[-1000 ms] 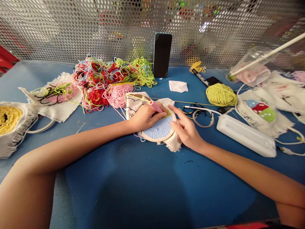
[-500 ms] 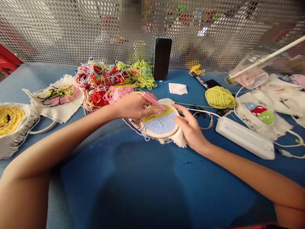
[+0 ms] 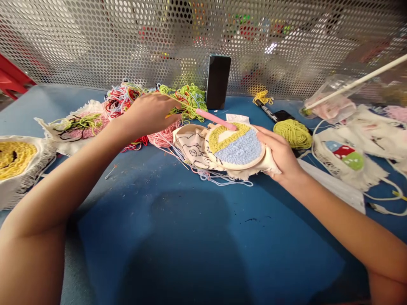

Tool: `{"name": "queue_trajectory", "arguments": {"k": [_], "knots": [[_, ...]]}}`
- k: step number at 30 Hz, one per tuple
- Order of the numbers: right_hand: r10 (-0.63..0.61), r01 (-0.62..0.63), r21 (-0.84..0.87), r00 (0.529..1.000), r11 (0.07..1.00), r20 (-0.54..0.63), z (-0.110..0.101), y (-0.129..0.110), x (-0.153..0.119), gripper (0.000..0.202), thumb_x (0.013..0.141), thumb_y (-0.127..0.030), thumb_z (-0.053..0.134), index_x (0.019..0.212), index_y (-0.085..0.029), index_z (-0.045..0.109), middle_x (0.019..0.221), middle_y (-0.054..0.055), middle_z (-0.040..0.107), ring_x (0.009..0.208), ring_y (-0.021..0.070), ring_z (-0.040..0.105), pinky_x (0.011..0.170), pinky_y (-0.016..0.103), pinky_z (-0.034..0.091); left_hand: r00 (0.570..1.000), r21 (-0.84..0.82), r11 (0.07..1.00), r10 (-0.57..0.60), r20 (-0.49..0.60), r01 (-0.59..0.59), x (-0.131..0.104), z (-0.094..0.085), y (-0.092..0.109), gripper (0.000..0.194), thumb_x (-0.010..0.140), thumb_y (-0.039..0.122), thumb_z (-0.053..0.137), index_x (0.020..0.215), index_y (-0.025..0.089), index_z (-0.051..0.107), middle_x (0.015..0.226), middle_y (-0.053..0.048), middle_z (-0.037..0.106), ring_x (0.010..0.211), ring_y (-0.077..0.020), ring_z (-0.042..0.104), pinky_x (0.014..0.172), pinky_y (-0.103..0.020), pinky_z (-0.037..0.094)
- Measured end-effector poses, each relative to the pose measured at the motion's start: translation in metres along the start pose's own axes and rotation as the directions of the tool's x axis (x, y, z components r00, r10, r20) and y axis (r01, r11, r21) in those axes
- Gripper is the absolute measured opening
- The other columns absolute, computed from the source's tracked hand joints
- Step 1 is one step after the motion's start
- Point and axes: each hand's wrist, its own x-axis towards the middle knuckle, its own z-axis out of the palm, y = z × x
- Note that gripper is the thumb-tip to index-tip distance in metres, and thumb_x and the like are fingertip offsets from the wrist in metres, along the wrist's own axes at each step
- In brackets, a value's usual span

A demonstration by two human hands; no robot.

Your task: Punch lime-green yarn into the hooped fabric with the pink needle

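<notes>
My right hand [image 3: 280,152] grips the right edge of a round embroidery hoop [image 3: 261,160], tilted up off the table. Its fabric carries yellow-green loops [image 3: 218,140] and a light blue looped area [image 3: 240,149], with a bare white patch between. A pink punch needle [image 3: 216,119] leans with its tip at the yellow-green loops, and no hand is on it. Left of it, my left hand [image 3: 152,111] is raised with curled fingers, closed on a yellow-green yarn that runs toward the needle's top end. Its fingertips are partly hidden.
Behind my left hand lies a tangled yarn heap [image 3: 122,99]. A phone [image 3: 218,82] stands against the perforated metal screen [image 3: 95,46]. A second hoop with drawn fabric [image 3: 192,148] touches the held one. At right are a yellow-green yarn ball [image 3: 292,133] and a white box [image 3: 333,186].
My left hand has let go of the punch needle and moved up and left, pulling yarn. The hoop has shifted right and up with my right hand, uncovering the second hoop.
</notes>
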Motion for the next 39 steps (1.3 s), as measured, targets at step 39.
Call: {"name": "queue_trajectory", "arguments": {"k": [39], "knots": [[0.251,-0.269,-0.017,0.870,0.963,0.424,-0.010,0.007,0.014,0.025,0.078,-0.022,0.050,0.094,-0.021,0.069,0.106,0.003,0.068,0.107,0.0217,0.059,0.098,0.039,0.041,0.961,-0.302,0.953,0.079,0.266,0.005,-0.028,-0.002,0.081,0.030,0.079,0.045,0.055,0.091,0.017,0.059,0.045,0.004,0.042,0.036,-0.0086,0.036,0.042,-0.024,0.028]]}}
